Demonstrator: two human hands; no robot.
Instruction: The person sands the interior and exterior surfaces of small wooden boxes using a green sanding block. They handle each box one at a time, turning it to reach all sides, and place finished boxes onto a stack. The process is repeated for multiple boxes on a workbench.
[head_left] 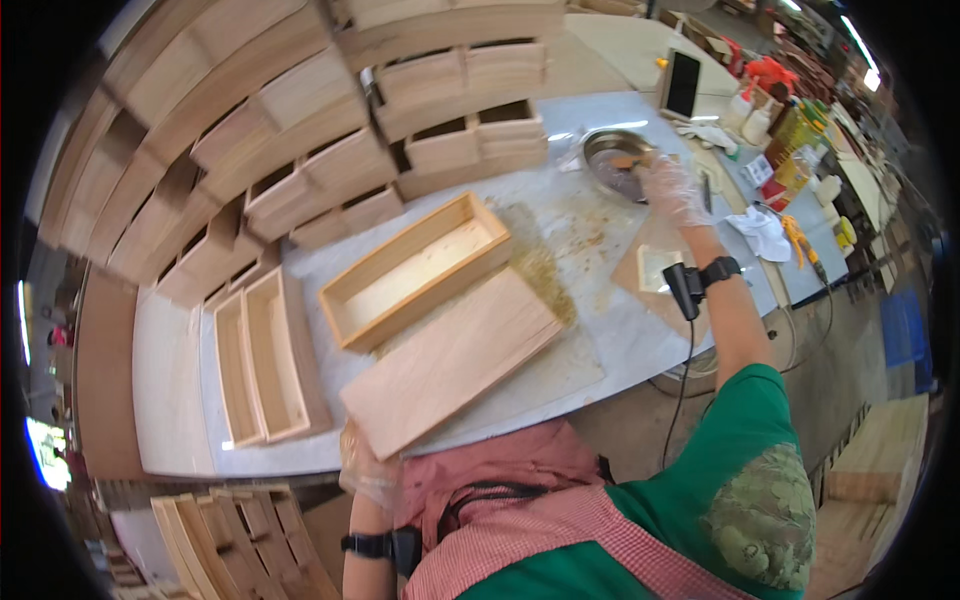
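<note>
My left hand (pixel 368 468), in a clear plastic glove, grips the near left corner of a plain wooden box (pixel 455 360) at the table's front edge. The box's flat face is up. My right hand (pixel 674 190), also gloved, reaches to a round metal bowl (pixel 597 176). Its fingers are closed on a small orange-brown piece (pixel 627 161) over the bowl, whose kind I cannot make out. Behind the plain box lies an open wooden box (pixel 352 301) with a more yellow, stained-looking surface. Black bands circle both wrists, and a cable hangs from the right one.
Unstained wooden drawer boxes (pixel 300 180) are stacked high at the back left. Two narrow open boxes (pixel 290 370) stand at the left. Bottles (pixel 790 170), a white cloth (pixel 760 235) and a dark-screened device (pixel 680 85) are at the right. Brown smears mark the grey tabletop (pixel 590 330).
</note>
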